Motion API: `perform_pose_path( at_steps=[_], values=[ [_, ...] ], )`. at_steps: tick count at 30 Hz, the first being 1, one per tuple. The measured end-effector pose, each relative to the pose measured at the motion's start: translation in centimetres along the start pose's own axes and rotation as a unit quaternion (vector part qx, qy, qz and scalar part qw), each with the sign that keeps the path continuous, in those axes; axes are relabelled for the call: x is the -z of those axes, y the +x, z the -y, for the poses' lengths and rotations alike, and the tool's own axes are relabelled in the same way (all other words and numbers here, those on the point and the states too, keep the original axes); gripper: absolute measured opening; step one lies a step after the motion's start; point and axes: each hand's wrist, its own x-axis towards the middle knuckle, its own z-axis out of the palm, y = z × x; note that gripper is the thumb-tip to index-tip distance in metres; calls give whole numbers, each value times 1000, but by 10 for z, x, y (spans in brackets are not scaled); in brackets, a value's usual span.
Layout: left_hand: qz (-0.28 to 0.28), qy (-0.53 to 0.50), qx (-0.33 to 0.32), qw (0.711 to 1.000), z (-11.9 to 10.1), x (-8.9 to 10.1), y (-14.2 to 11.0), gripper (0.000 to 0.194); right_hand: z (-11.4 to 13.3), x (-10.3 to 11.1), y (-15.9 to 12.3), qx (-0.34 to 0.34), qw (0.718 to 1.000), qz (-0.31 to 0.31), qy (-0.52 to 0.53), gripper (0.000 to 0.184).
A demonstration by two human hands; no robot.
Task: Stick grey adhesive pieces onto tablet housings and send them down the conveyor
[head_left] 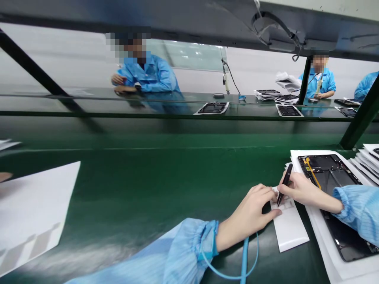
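Note:
My left hand rests on the green belt with its fingers pressing the near end of a small white sheet, holding it down. My right hand is closed on black tweezers, whose tip touches the top of that sheet by a few small pieces on it. Just right of the hands lies an opened tablet chassis on a white tray. A blue wrist-strap cord hangs from my left cuff.
A large white sheet lies at the left on the green belt. Stacked trays sit at the far right. Across a raised shelf, people in blue coats work beside more chassis trays.

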Motion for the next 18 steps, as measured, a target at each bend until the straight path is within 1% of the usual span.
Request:
perform_pose_path(
  at_steps=[9,18],
  values=[
    [-5,4,-4,1000,2,-2,1,19,-1,-3,2,12,999,-24,-22,9],
    [-8,13,-4,1000,3,-3,1,17,0,-4,4,14,999,-30,-28,12]
  ],
)
